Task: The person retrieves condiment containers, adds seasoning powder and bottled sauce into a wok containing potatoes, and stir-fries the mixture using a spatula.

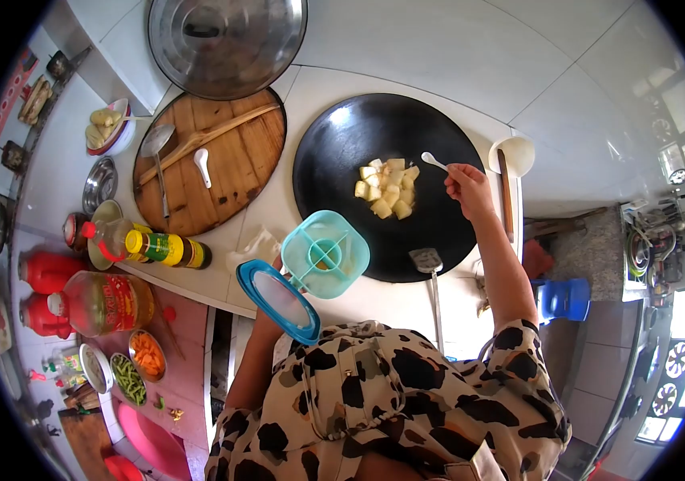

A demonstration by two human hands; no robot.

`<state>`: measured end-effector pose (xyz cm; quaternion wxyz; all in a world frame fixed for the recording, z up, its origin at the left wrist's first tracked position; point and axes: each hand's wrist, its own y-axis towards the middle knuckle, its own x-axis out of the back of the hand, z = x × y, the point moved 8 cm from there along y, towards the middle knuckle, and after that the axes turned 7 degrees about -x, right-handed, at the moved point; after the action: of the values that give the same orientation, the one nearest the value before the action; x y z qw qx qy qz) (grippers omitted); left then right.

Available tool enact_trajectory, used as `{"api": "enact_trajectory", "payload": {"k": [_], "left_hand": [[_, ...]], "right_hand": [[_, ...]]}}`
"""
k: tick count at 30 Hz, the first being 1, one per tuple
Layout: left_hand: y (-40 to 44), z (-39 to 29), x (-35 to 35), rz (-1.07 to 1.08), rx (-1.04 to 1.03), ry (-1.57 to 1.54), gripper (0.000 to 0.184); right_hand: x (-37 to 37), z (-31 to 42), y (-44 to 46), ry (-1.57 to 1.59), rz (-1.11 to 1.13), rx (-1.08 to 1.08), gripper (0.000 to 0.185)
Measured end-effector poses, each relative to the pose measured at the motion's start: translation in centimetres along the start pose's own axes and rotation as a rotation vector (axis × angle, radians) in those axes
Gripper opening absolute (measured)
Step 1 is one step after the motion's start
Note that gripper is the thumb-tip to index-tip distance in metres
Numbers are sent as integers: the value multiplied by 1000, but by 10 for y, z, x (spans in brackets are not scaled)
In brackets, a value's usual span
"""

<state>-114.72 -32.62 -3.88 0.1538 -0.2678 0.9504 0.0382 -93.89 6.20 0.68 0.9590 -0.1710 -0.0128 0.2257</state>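
Observation:
A large black wok (334,144) holds pale cubed pieces of food (390,188) at its middle. Over the wok's right side, my right hand (468,190) pinches a small white spoon (434,161), its bowl pointing left. My left hand (280,271) is mostly hidden behind a turquoise divided container (350,276), which it holds at the wok's lower left edge. The container's blue-rimmed lid (305,327) hangs open toward me. A metal spatula (426,259) rests on the wok's near rim.
Left of the wok, a round wooden board (238,192) carries a ladle, a wooden tool and a white spoon (203,167). Bottles (167,249), an oil jug (110,303) and bowls of cut carrot (148,355) and green vegetable (128,378) stand at left. A metal lid (230,56) leans behind.

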Motion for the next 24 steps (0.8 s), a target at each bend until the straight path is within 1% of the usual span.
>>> {"api": "enact_trajectory", "payload": {"k": [2,3,5,6,8,9,11,12,13,14,15,16,19,21,22,24], "left_hand": [[-2,5,0,-2,17,-40,80],[-3,6,0,-2,25,-59,80],[-2,-4,-7,27,-33,63,79],[2,-8,-10,39,-69,123,79],[4,3,-8,18,8,-110,79],[2,13,-1,7,11,-143,79],[-2,23,8,-9,7,-186,82],[-2,20,6,2,-9,-175,85],[-2,15,4,23,-26,-125,88],[-2,11,1,44,-45,-73,91],[-3,8,1,78,-62,-5,93],[-2,3,-1,110,-81,64,94],[-2,-15,-14,120,-56,-5,96],[-2,-20,-19,129,-37,-31,96],[-2,-21,-20,132,-27,-33,95],[-3,-16,-19,135,-17,-32,92]], "right_hand": [[2,9,-5,2,-8,55,15],[8,4,0,-74,-38,31,15],[28,-13,16,-225,-102,-19,14],[26,-11,15,-336,-120,-2,15],[30,-4,11,-294,-129,11,15],[22,2,2,-269,-126,9,15],[1,13,-12,-178,-29,69,16],[-14,13,-19,-134,53,46,15],[-31,18,-30,-91,132,23,14],[-48,22,-44,-90,148,22,15],[-67,23,-55,-98,271,61,14],[-82,24,-67,-164,298,63,14],[-133,35,-106,-389,425,71,14],[-174,41,-132,-489,588,174,10],[-190,44,-140,-616,623,402,8],[-220,43,-155,-759,688,598,10]]}}
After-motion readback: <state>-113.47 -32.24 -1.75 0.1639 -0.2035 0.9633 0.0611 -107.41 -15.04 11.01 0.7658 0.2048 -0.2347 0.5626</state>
